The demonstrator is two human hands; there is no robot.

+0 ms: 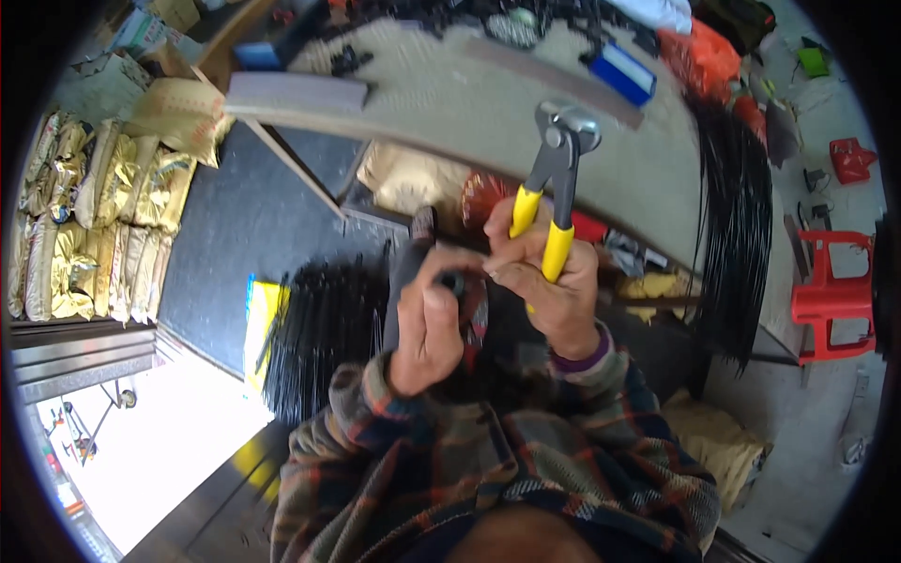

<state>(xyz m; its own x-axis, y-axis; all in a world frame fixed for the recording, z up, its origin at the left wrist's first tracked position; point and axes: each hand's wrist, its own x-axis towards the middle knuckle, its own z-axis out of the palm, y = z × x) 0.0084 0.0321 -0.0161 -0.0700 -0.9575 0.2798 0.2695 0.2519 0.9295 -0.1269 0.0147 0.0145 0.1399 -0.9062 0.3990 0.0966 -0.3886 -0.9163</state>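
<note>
My right hand (556,281) is wrapped round the yellow handles of a pair of end-cutting pincers (560,174). The metal head points up and away over the table, its jaws apart. Close to it on the left, my left hand (427,328) is curled, with a small dark round-ended piece (452,281) between thumb and fingers. What this piece is cannot be made out. The fingertips of both hands come close together in front of my chest, slightly blurred.
A long grey table (413,80) stands ahead, with black parts and a blue box (622,75) on it. Bundles of thin black strands lie at left (324,328) and hang over the table's right end (732,225). Stacked sacks (94,216) stand far left, a red stool (831,300) right.
</note>
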